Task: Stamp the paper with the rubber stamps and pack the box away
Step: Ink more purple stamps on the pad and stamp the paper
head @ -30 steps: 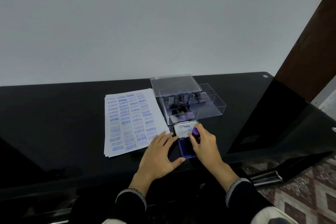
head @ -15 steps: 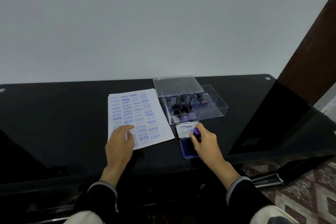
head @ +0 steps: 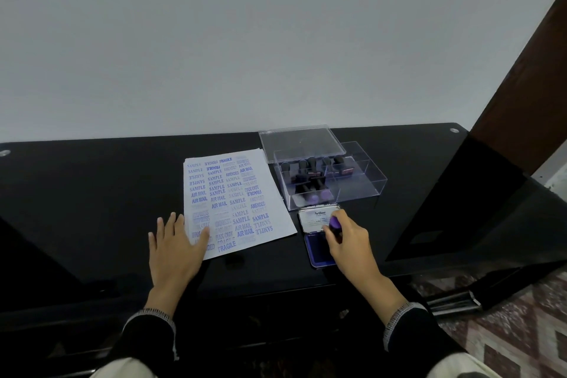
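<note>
Head view: clear box (head: pixel 362 190) of rubber stamps (head: pixel 310 173); left hand (head: pixel 175 250) flat on paper (head: pixel 233 193), right hand (head: pixel 349 239) gripping purple-topped stamp (head: pixel 335 223).

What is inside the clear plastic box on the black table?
The clear plastic box holds several dark-handled rubber stamps in its left compartments; two purple knobs show near the front. The right compartment looks empty. The stamps' faces cannot be seen.

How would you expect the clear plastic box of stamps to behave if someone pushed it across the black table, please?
The clear plastic box would probably slide easily, since the glossy black table looks smooth. The dark-handled rubber stamps lie loose inside, so they would likely shift or rattle. Its thin walls look rigid but possibly brittle.
</note>
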`<state>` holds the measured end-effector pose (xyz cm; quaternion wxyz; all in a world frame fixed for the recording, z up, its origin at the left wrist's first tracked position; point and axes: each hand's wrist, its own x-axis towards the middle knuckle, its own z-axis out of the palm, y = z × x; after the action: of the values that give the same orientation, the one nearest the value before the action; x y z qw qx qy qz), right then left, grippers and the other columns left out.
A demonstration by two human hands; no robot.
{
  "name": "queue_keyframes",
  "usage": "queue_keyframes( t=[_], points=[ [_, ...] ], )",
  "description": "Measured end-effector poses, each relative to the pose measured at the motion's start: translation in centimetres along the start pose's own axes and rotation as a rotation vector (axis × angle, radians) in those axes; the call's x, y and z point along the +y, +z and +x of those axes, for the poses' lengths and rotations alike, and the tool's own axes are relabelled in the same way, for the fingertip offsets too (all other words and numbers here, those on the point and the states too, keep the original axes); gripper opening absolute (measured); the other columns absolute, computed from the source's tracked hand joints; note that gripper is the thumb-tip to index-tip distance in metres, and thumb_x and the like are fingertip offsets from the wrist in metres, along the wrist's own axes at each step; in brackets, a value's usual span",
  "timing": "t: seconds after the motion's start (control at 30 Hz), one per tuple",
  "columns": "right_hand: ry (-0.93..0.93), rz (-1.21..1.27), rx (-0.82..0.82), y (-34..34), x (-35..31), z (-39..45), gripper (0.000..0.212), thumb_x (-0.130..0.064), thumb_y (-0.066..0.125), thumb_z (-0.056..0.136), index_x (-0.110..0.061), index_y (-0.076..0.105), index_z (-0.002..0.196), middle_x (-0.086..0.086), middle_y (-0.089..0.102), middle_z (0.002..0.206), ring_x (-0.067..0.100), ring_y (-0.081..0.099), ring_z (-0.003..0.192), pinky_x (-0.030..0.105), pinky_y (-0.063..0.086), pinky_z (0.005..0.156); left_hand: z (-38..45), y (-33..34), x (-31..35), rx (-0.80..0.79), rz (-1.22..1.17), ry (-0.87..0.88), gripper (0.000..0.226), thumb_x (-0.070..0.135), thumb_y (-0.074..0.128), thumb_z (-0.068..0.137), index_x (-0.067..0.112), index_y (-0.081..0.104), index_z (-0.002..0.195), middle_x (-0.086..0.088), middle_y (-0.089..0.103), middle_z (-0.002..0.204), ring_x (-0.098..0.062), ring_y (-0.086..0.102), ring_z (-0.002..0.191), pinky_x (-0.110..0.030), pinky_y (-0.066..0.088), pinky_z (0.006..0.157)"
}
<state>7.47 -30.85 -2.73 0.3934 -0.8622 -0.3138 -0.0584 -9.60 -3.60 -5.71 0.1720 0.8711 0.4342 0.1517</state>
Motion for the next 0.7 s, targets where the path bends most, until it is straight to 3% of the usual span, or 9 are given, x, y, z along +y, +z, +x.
queue_keyframes(
  t=[0.13, 0.4, 0.53, 0.7],
  points=[
    [0.015, -0.03, -0.072, -0.2, -0.1, 1.2, 0.013, -0.008, 0.062, 0.087, -0.012, 0.051, 0.093, 0.004, 0.059, 0.077, 0.016, 0.057, 0.066, 0.026, 0.045, 0.06, -0.1, 0.1, 0.1, 0.004, -0.006, 0.009, 0.075, 0.059, 0.041, 0.092, 0.01, 0.029, 0.149, -0.007, 0.022, 0.158, -0.023, 0.006, 0.148, -0.043, 0.002, 0.12],
    [0.015, 0.032, 0.053, 0.6, 0.3, -0.9, 0.013, -0.011, 0.061, 0.09, -0.016, 0.05, 0.094, 0.002, 0.06, 0.084, 0.016, 0.059, 0.073, 0.028, 0.051, 0.065, 0.0, -0.1, 0.1, 0.021, 0.0, 0.012, 0.075, 0.06, 0.045, 0.09, 0.012, 0.033, 0.147, -0.007, 0.025, 0.157, -0.023, 0.011, 0.148, -0.044, 0.006, 0.12],
    [0.022, 0.023, -0.022, 0.1, 0.0, 0.2, 0.015, -0.008, 0.062, 0.088, -0.015, 0.049, 0.092, 0.002, 0.06, 0.083, 0.016, 0.059, 0.073, 0.025, 0.05, 0.065, 0.0, -0.1, 0.1, 0.027, 0.009, 0.013, 0.075, 0.061, 0.045, 0.09, 0.013, 0.033, 0.147, -0.007, 0.026, 0.157, -0.023, 0.013, 0.147, -0.044, 0.007, 0.12],
    [0.033, 0.021, -0.06, 0.0, 0.1, 0.9, 0.013, -0.008, 0.062, 0.088, -0.012, 0.051, 0.094, 0.005, 0.061, 0.082, 0.018, 0.06, 0.073, 0.031, 0.051, 0.067, 0.1, 0.0, 0.1, 0.03, 0.016, 0.008, 0.077, 0.062, 0.045, 0.09, 0.013, 0.033, 0.147, -0.006, 0.026, 0.157, -0.022, 0.014, 0.147, -0.044, 0.007, 0.12]
  ],
)
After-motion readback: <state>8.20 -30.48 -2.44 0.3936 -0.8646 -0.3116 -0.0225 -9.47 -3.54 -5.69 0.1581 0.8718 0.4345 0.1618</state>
